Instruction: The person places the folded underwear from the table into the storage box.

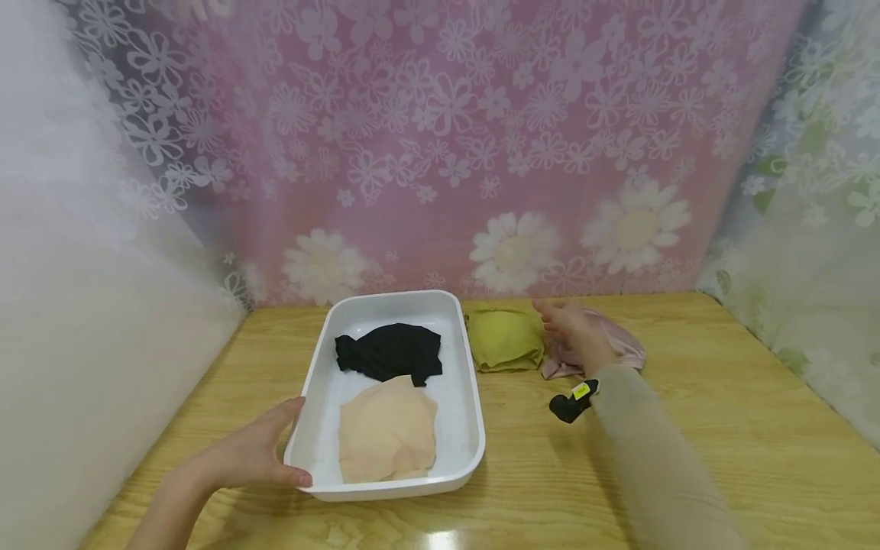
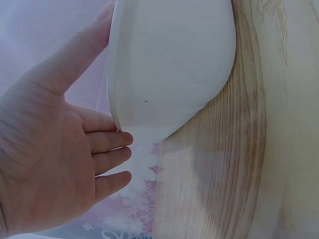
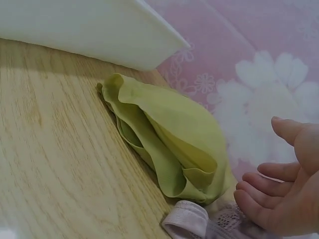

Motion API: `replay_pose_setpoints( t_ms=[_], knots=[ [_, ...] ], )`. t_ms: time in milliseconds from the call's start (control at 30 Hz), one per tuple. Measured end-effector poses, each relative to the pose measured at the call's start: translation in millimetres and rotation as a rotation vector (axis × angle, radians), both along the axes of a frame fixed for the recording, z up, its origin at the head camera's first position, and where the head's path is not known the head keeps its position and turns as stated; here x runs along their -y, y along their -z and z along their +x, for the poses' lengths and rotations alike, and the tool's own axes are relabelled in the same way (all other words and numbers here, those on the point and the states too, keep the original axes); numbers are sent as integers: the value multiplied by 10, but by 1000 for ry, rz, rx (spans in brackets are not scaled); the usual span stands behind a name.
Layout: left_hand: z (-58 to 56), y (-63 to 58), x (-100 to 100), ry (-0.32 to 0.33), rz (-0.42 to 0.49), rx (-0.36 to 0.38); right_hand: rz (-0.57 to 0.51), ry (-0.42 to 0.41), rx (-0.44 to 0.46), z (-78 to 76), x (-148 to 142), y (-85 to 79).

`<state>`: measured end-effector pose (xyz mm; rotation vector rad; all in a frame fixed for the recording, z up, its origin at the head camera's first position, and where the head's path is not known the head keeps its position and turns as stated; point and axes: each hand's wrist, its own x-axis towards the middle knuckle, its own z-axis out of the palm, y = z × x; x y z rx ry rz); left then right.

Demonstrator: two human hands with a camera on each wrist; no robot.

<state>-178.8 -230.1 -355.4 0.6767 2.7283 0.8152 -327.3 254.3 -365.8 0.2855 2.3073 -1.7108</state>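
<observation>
My left hand point(image 1: 250, 451) is at the near left corner of a white tray point(image 1: 474, 428), thumb and fingers touching its outer side and rim, fairly straight in the left wrist view. Inside the tray, a folded black garment point(image 1: 392, 351) lies behind a folded beige one point(image 1: 388, 431). To the right of the tray sits a yellow-green folded garment point(image 1: 505, 340) with a rounded, cup-like top. My right hand point(image 1: 574, 328) hovers over a pink garment point(image 1: 629, 347) with lace trim, partly hiding it. Its fingers are loosely spread and hold nothing, close to the yellow-green garment.
The tray and garments rest on a wood-grain table point(image 1: 722, 428). A pink floral curtain point(image 1: 412, 153) hangs behind the table's far edge, with pale sheets at both sides. A black piece with a yellow label point(image 1: 580, 391) sits at my right wrist.
</observation>
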Motion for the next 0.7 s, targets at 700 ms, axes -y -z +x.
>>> replay_pose_setpoints(
  t_ms=[700],
  knots=[
    [-35, 41, 23, 16, -8, 1, 524, -11, -116, -221, 295, 196]
  ],
)
